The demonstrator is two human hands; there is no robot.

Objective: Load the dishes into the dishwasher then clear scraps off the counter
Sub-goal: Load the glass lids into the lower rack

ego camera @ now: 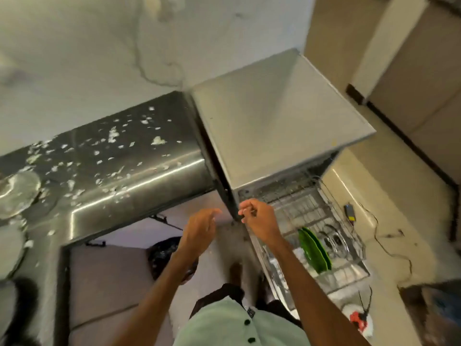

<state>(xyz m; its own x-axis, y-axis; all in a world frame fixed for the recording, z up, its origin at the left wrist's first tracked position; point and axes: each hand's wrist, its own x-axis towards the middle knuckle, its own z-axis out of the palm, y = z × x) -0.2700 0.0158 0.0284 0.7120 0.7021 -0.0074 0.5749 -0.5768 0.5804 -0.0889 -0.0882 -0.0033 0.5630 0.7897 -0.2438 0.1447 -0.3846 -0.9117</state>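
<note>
The steel dishwasher (274, 126) stands to the right of the steel counter (139, 196), with its door down and its wire rack (299, 208) pulled out. Two green plates (315, 250) stand on edge in the rack beside some clear glassware (334, 242). White scraps (112, 136) are scattered over the counter. A clear glass dish (17, 193) lies at the counter's left end. My right hand (260, 221) is at the dishwasher's lower front corner, fingers curled and pinching its dark edge trim. My left hand (199, 231) hovers just left of it, fingers relaxed, holding nothing.
Under the counter sits a bin with a black bag (169, 253). A cable and a small device (349, 213) lie on the pale floor right of the rack. A red and white object (359, 320) is near my feet. A wall runs behind the counter.
</note>
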